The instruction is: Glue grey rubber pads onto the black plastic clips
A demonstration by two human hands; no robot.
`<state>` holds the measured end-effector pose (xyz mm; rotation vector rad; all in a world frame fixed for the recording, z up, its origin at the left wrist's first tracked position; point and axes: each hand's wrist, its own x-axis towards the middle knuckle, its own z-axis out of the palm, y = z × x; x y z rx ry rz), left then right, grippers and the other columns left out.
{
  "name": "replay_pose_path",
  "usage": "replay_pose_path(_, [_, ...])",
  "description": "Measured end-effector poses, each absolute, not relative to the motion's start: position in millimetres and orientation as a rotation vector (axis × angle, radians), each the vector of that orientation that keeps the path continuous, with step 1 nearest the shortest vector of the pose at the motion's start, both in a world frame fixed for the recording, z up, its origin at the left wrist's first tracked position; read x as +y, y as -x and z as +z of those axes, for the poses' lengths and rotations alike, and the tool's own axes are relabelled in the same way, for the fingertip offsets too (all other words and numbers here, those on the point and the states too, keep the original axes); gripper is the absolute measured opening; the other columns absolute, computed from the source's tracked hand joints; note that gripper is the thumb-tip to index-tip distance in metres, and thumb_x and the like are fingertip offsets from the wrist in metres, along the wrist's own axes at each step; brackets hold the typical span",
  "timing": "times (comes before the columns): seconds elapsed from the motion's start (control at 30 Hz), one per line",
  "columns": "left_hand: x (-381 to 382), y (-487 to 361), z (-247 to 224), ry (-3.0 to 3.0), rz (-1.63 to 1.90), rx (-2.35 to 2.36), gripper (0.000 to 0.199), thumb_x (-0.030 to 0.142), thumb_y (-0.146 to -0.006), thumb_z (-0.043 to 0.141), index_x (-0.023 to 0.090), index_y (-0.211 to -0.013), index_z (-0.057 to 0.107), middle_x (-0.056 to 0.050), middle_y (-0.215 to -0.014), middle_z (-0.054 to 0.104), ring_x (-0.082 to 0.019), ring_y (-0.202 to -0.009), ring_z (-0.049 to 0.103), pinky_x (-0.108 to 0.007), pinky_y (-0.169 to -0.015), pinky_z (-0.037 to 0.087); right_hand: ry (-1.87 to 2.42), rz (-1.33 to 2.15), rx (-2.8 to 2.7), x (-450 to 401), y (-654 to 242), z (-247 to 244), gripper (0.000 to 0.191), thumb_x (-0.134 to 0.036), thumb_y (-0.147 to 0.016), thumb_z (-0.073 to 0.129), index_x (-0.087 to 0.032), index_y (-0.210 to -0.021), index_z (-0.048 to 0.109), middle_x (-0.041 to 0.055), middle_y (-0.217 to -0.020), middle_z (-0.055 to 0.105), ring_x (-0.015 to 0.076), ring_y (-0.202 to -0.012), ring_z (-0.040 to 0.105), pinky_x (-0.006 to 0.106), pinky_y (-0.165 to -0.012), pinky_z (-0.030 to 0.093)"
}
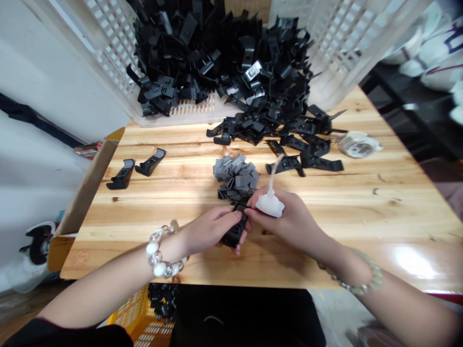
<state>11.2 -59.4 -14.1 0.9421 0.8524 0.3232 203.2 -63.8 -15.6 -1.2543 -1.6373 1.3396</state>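
Note:
My left hand [210, 227] is closed around a black plastic clip [235, 232], thumb on its upper face, above the table's near edge. A small white squeeze bottle [270, 204] with a long thin nozzle is held in my right hand [285, 219]; the nozzle points up and away. The right thumb and forefinger meet at the clip's far end, and whether they pinch anything small there is hidden. Just beyond both hands lies a pile of flat grey pads [237, 174]. Two similar clips with grey pads on them, a nearer clip [122, 174] and a farther clip [151, 162], rest at left.
A white crate [213, 115], heaped with black clips, stands at the back. More loose clips [289, 127] spill in front of it. A roll of tape [358, 144] lies at right. Below the wooden table [173, 193] is a yellow basket [130, 308]; a cardboard box [87, 188] is at left.

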Motion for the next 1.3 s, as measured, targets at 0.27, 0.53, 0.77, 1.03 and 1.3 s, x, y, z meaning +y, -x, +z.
replay_pose_path(0.27, [-60, -11, -17, -0.812, 0.391, 0.892, 0.038, 0.046, -0.092, 0.042, 0.012, -0.085, 0.058, -0.009, -0.073, 0.069, -0.017, -0.059, 0.067, -0.031, -0.062, 0.055, 1.310, 1.228, -1.656, -63, -203, -18, 0.011, -0.029, -0.080, 0.068, -0.021, -0.080, 0.061, 0.0019, -0.076, 0.066, 0.0168, -0.068, 0.059, 0.028, -0.058, 0.046])
replay_pose_path(0.53, [-59, -15, -12, -0.823, 0.410, 0.896, 0.018, 0.035, -0.091, 0.051, 0.017, -0.091, 0.048, -0.005, -0.070, 0.070, -0.016, -0.056, 0.067, -0.027, -0.056, 0.055, 1.297, 1.252, -1.694, -62, -203, -18, 0.013, -0.031, -0.081, 0.068, -0.020, -0.081, 0.061, 0.0002, -0.076, 0.066, 0.0158, -0.071, 0.060, 0.028, -0.065, 0.045])
replay_pose_path(0.77, [-59, -14, -15, -0.810, 0.422, 0.870, 0.022, 0.037, -0.088, 0.057, 0.017, -0.092, 0.048, -0.005, -0.073, 0.070, -0.016, -0.060, 0.068, -0.028, -0.059, 0.056, 1.294, 1.281, -1.698, -59, -204, -18, 0.015, -0.032, -0.082, 0.066, -0.020, -0.080, 0.059, 0.0000, -0.073, 0.064, 0.0153, -0.068, 0.057, 0.027, -0.062, 0.044])
replay_pose_path(1.03, [-55, -12, -21, -0.885, 0.382, 0.896, 0.033, 0.044, -0.080, 0.070, 0.014, -0.091, 0.059, -0.004, -0.075, 0.070, -0.015, -0.069, 0.068, -0.026, -0.064, 0.055, 1.314, 1.333, -1.634, -59, -203, -18, 0.018, -0.033, -0.080, 0.068, -0.019, -0.077, 0.058, 0.0002, -0.072, 0.059, 0.0150, -0.066, 0.053, 0.027, -0.059, 0.042])
replay_pose_path(1.3, [-54, -11, -24, -0.772, 0.438, 0.894, 0.029, 0.037, -0.077, 0.075, 0.011, -0.083, 0.067, -0.003, -0.072, 0.068, -0.012, -0.064, 0.067, -0.024, -0.062, 0.054, 1.233, 1.349, -1.476, -57, -203, -13, 0.017, -0.031, -0.080, 0.069, -0.019, -0.075, 0.057, -0.0007, -0.070, 0.058, 0.0143, -0.066, 0.053, 0.028, -0.060, 0.043])
